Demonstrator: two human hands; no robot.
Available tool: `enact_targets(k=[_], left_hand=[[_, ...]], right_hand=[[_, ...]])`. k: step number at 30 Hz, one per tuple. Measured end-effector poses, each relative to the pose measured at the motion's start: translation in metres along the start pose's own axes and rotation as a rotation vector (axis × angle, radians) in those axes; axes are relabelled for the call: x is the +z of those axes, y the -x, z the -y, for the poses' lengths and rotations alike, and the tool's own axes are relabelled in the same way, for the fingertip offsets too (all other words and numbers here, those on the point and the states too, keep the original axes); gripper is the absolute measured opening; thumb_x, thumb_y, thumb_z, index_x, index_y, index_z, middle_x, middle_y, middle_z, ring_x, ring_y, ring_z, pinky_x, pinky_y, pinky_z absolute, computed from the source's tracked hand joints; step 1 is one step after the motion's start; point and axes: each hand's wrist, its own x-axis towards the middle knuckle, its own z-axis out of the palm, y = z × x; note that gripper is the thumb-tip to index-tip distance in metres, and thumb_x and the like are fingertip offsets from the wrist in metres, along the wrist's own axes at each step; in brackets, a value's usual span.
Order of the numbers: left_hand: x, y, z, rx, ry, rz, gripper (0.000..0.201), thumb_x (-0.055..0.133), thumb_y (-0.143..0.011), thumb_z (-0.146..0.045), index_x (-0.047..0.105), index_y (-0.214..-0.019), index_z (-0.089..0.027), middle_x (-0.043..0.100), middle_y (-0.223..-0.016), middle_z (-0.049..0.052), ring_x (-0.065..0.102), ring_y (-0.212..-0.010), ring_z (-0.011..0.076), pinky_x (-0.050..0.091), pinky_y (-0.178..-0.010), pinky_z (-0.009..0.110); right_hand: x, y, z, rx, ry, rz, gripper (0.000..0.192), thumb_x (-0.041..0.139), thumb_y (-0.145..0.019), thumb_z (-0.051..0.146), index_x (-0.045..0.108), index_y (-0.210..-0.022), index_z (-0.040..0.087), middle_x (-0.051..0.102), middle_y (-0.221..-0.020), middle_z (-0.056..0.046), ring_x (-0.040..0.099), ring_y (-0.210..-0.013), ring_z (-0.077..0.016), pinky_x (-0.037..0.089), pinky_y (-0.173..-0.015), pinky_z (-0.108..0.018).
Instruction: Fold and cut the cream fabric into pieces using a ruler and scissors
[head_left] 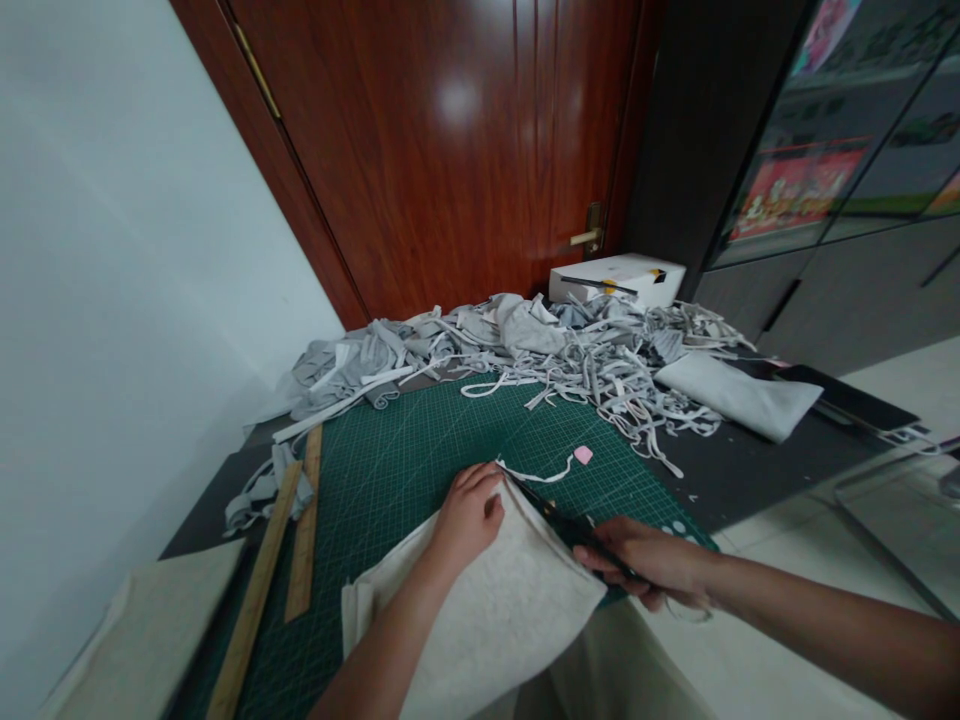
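Note:
A pale cream piece of fabric (487,610) lies on the green cutting mat (390,460) at the near edge of the table. My left hand (469,515) presses flat on the fabric's far corner. My right hand (649,565) grips black scissors (559,520), whose blades run along the fabric's right edge toward the far corner. A thin cut strip (540,475) curls away from the blade tips, next to a small pink piece (583,455) on the mat.
A big heap of grey fabric strips (540,355) covers the back of the table. A folded white cloth (739,395) and a white box (619,280) sit at the right. Two wooden rulers (281,560) lie at the mat's left. A brown door stands behind.

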Motion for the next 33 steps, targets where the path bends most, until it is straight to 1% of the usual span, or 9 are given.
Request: enact_targets(k=[5, 13, 16, 20, 24, 27, 29, 33], left_hand=[[-0.002, -0.002, 0.001, -0.030, 0.044, 0.007, 0.040, 0.054, -0.075, -0.007, 0.065, -0.111, -0.021, 0.063, -0.121, 0.006, 0.053, -0.117, 0.0226, 0.041, -0.104, 0.043], [-0.001, -0.002, -0.001, -0.066, 0.030, 0.028, 0.040, 0.052, -0.075, -0.007, 0.064, -0.111, -0.021, 0.060, -0.125, 0.007, 0.052, -0.118, 0.0232, 0.038, -0.106, 0.045], [-0.002, -0.001, -0.001, -0.067, 0.008, 0.025, 0.040, 0.053, -0.075, -0.007, 0.065, -0.111, -0.020, 0.059, -0.125, 0.008, 0.052, -0.117, 0.0237, 0.040, -0.105, 0.044], [-0.003, 0.001, -0.003, -0.078, -0.028, -0.001, 0.039, 0.054, -0.076, -0.009, 0.065, -0.112, -0.020, 0.054, -0.123, 0.010, 0.052, -0.113, 0.0250, 0.044, -0.101, 0.041], [-0.003, 0.003, -0.007, -0.013, -0.076, -0.009, 0.038, 0.052, -0.078, -0.008, 0.065, -0.111, -0.018, 0.056, -0.116, 0.010, 0.053, -0.110, 0.0252, 0.045, -0.099, 0.041], [-0.002, 0.003, -0.009, 0.034, -0.121, 0.013, 0.039, 0.050, -0.079, -0.008, 0.064, -0.114, -0.018, 0.058, -0.118, 0.011, 0.053, -0.111, 0.0259, 0.039, -0.104, 0.048], [-0.001, 0.004, -0.010, 0.046, -0.148, 0.027, 0.040, 0.049, -0.080, -0.008, 0.063, -0.116, -0.017, 0.059, -0.121, 0.011, 0.054, -0.112, 0.0260, 0.036, -0.107, 0.051], [-0.001, 0.004, -0.010, 0.067, -0.172, 0.048, 0.040, 0.047, -0.081, -0.009, 0.061, -0.118, -0.014, 0.058, -0.124, 0.013, 0.054, -0.114, 0.0257, 0.042, -0.103, 0.045]], right_hand=[[-0.001, 0.001, 0.003, 0.013, 0.039, -0.010, 0.034, 0.060, -0.077, 0.046, 0.041, -0.067, 0.021, 0.035, -0.054, 0.009, 0.028, -0.040, -0.0037, 0.015, -0.033, -0.016], [0.001, 0.000, -0.002, -0.003, -0.041, 0.033, 0.036, 0.060, -0.078, 0.048, 0.040, -0.066, 0.021, 0.039, -0.053, 0.009, 0.028, -0.037, -0.0022, 0.015, -0.033, -0.016], [0.000, 0.001, 0.000, 0.020, -0.070, 0.050, 0.036, 0.060, -0.078, 0.048, 0.038, -0.067, 0.022, 0.039, -0.051, 0.010, 0.028, -0.035, -0.0020, 0.015, -0.033, -0.016], [0.000, 0.002, 0.003, 0.020, -0.043, 0.041, 0.035, 0.059, -0.078, 0.047, 0.037, -0.067, 0.022, 0.039, -0.050, 0.009, 0.028, -0.034, -0.0020, 0.015, -0.032, -0.016], [0.000, 0.002, 0.004, 0.014, -0.044, 0.036, 0.033, 0.057, -0.079, 0.047, 0.039, -0.067, 0.021, 0.041, -0.052, 0.008, 0.030, -0.035, -0.0023, 0.016, -0.032, -0.015], [-0.001, 0.001, 0.004, 0.019, -0.055, 0.047, 0.032, 0.058, -0.078, 0.045, 0.040, -0.067, 0.021, 0.040, -0.051, 0.009, 0.029, -0.035, -0.0024, 0.017, -0.032, -0.015], [-0.001, 0.000, 0.003, -0.002, -0.062, 0.063, 0.034, 0.059, -0.078, 0.046, 0.040, -0.065, 0.021, 0.038, -0.050, 0.009, 0.027, -0.035, -0.0024, 0.018, -0.032, -0.015], [-0.003, -0.002, -0.001, -0.041, -0.039, 0.042, 0.037, 0.062, -0.077, 0.047, 0.040, -0.063, 0.021, 0.036, -0.048, 0.010, 0.026, -0.035, -0.0029, 0.020, -0.031, -0.016]])
